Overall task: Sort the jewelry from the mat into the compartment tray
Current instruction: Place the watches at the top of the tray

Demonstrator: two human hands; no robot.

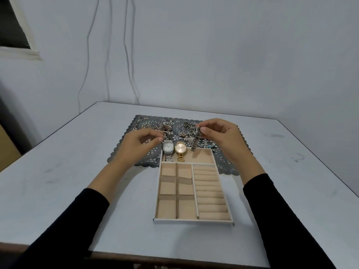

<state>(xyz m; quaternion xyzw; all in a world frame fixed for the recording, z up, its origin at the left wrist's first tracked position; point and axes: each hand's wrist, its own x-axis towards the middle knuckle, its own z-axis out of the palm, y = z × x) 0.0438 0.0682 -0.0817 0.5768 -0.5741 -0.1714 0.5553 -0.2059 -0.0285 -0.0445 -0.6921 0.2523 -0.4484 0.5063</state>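
Note:
A beige compartment tray [194, 221] lies on the table, its far end overlapping a dark lace mat [136, 123]. A silver watch [168, 147] and a gold watch [180, 148] lie in the tray's far wide compartment. My right hand [219, 136] pinches a dark metal watch band [196, 140] that hangs down, its lower end over that same compartment. My left hand [139, 141] pinches a small piece of jewelry [164, 135] at the mat's left pile. More tangled jewelry [187, 131] lies on the mat between my hands.
The tray's near part has several small square cells [168, 207] on the left and ring rolls [209, 193] on the right. The pale table [77, 162] ends at a wall behind. Cables [126, 55] hang down the wall.

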